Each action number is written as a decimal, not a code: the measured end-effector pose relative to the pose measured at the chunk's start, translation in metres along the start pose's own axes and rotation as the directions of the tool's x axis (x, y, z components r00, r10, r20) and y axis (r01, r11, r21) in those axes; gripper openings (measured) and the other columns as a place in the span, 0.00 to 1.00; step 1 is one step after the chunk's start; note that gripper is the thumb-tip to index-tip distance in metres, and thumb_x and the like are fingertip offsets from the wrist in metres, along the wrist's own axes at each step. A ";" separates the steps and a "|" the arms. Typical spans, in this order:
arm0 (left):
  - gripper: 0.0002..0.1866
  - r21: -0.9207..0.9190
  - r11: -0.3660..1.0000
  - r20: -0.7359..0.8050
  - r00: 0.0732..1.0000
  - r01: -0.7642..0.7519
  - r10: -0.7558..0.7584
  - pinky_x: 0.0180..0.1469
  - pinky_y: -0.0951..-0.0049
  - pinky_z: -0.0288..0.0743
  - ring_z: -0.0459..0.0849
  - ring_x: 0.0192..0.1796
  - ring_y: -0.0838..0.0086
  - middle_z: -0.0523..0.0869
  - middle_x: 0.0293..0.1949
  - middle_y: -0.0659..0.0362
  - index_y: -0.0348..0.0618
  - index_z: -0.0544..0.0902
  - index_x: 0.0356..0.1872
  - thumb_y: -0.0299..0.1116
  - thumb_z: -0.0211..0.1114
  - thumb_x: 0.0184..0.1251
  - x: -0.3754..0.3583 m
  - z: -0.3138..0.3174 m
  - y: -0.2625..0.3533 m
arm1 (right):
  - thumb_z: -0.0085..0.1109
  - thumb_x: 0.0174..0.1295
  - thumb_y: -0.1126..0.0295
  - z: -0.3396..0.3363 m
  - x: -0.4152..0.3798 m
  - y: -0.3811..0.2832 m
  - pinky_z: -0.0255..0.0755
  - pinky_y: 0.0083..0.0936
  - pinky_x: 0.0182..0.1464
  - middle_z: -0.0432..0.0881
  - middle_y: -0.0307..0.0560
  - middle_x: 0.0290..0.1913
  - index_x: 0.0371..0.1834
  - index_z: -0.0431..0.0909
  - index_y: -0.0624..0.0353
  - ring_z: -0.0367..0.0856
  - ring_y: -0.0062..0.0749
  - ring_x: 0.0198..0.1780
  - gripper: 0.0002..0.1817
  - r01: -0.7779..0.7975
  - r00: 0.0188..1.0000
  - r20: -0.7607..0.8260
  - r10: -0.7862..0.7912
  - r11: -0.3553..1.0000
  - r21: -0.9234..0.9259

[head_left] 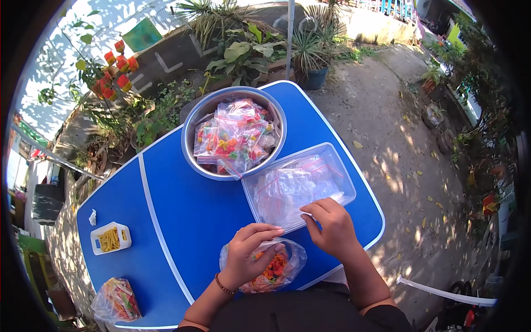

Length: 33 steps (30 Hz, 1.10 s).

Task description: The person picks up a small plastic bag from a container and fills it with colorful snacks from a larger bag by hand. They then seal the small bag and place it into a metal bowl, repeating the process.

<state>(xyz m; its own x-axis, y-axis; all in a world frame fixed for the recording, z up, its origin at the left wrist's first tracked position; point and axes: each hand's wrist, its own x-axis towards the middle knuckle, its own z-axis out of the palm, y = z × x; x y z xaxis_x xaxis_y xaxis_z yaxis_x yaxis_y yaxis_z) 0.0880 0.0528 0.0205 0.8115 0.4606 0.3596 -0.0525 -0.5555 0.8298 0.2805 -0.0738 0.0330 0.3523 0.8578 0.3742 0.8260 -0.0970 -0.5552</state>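
My left hand (251, 255), with a beaded bracelet at the wrist, hovers over an open clear plastic bag (297, 259) of small colourful pieces. Its fingers are stretched out, the thumb apart from them. At the near edge of a clear plastic container (349, 195), my right hand (330, 228) has its fingers curled and pinched on what looks like a clear zip bag, hard to see against the container. Flat zip bags (296, 185) with red seal lines lie inside the container. Behind it, a metal basin (189, 152) is heaped with filled zip bags (232, 133) of colourful pieces.
On the blue table (182, 221), a white basket (127, 242) holds yellow sticks (109, 239), with a crumpled white scrap (92, 217) nearby. A colourful plastic packet (119, 301) sits at the near left. Plants (240, 52) and a pole (290, 39) stand beyond the table.
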 end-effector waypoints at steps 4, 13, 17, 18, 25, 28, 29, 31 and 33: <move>0.16 0.024 1.000 0.070 0.998 -0.002 0.001 0.52 0.70 0.84 0.89 0.48 0.67 0.88 0.49 0.54 0.41 0.88 0.49 0.24 0.77 0.59 0.007 0.006 0.005 | 0.64 0.61 0.73 -0.002 -0.001 0.024 0.77 0.40 0.47 0.85 0.49 0.37 0.39 0.84 0.61 0.83 0.47 0.42 0.06 -0.113 0.993 -0.033 0.110 0.985 -0.133; 0.16 -0.008 0.999 0.068 0.996 0.050 -0.050 0.53 0.69 0.84 0.89 0.50 0.65 0.88 0.49 0.54 0.42 0.89 0.48 0.24 0.77 0.58 0.007 0.008 0.005 | 0.70 0.57 0.70 0.021 0.025 0.038 0.76 0.41 0.58 0.85 0.55 0.54 0.70 0.71 0.60 0.82 0.50 0.55 0.35 -0.295 0.939 0.104 0.327 0.924 -0.243; 0.17 -0.019 0.998 0.073 0.995 0.064 -0.063 0.53 0.69 0.84 0.89 0.50 0.65 0.88 0.49 0.53 0.41 0.89 0.49 0.24 0.77 0.57 0.006 0.006 0.004 | 0.71 0.53 0.71 0.020 0.029 0.040 0.75 0.42 0.56 0.85 0.51 0.48 0.74 0.65 0.58 0.83 0.48 0.51 0.42 -0.272 0.949 0.153 0.275 0.961 -0.046; 0.17 -0.026 0.997 0.072 0.995 0.069 -0.067 0.53 0.69 0.84 0.89 0.50 0.65 0.88 0.49 0.53 0.41 0.89 0.49 0.24 0.77 0.57 0.006 0.005 0.004 | 0.71 0.53 0.72 0.016 0.030 0.037 0.74 0.41 0.56 0.85 0.51 0.48 0.73 0.67 0.58 0.82 0.48 0.51 0.41 -0.271 0.952 0.163 0.258 0.960 0.064; 0.17 -0.019 0.998 0.063 0.996 0.063 -0.062 0.51 0.69 0.84 0.90 0.49 0.65 0.88 0.49 0.55 0.44 0.88 0.49 0.26 0.78 0.57 0.006 0.005 -0.002 | 0.69 0.53 0.76 0.011 0.028 0.044 0.78 0.39 0.47 0.84 0.50 0.44 0.49 0.80 0.59 0.84 0.50 0.44 0.18 -0.212 0.951 0.276 0.138 0.942 0.261; 0.18 -0.023 0.996 0.075 0.994 0.086 -0.084 0.53 0.69 0.84 0.89 0.50 0.66 0.88 0.50 0.54 0.42 0.89 0.49 0.25 0.78 0.56 0.007 0.004 0.001 | 0.66 0.51 0.79 0.013 0.032 0.033 0.78 0.39 0.43 0.83 0.51 0.41 0.41 0.79 0.58 0.84 0.52 0.41 0.13 -0.172 0.964 0.232 0.131 0.971 0.164; 0.18 -0.025 0.996 0.074 0.994 0.084 -0.082 0.53 0.69 0.84 0.89 0.50 0.66 0.88 0.50 0.55 0.42 0.89 0.49 0.25 0.78 0.56 0.007 0.005 0.001 | 0.65 0.50 0.80 0.014 0.031 0.033 0.78 0.39 0.43 0.83 0.51 0.40 0.41 0.79 0.58 0.84 0.52 0.42 0.14 -0.183 0.966 0.210 0.153 0.975 0.129; 0.18 -0.028 0.996 0.076 0.993 0.087 -0.085 0.53 0.69 0.84 0.89 0.50 0.66 0.88 0.50 0.55 0.43 0.89 0.49 0.26 0.78 0.56 0.007 0.004 0.001 | 0.63 0.49 0.82 0.018 0.029 0.034 0.78 0.39 0.42 0.82 0.52 0.40 0.40 0.78 0.58 0.84 0.52 0.42 0.14 -0.206 0.967 0.165 0.194 0.977 0.059; 0.18 -0.028 0.995 0.080 0.992 0.097 -0.094 0.53 0.69 0.84 0.89 0.50 0.66 0.88 0.50 0.55 0.43 0.89 0.49 0.26 0.78 0.56 0.006 0.004 0.000 | 0.62 0.47 0.82 0.018 0.030 0.038 0.78 0.38 0.41 0.82 0.49 0.41 0.39 0.79 0.57 0.83 0.50 0.41 0.15 -0.139 0.990 0.032 0.136 0.985 0.106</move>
<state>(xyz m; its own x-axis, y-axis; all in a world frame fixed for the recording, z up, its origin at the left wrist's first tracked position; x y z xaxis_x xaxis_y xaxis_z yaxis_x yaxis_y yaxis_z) 0.0951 0.0529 0.0211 0.8570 0.4538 0.2442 0.0104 -0.4890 0.8722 0.3145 -0.0430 0.0093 0.4470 0.8525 0.2711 0.7176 -0.1608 -0.6776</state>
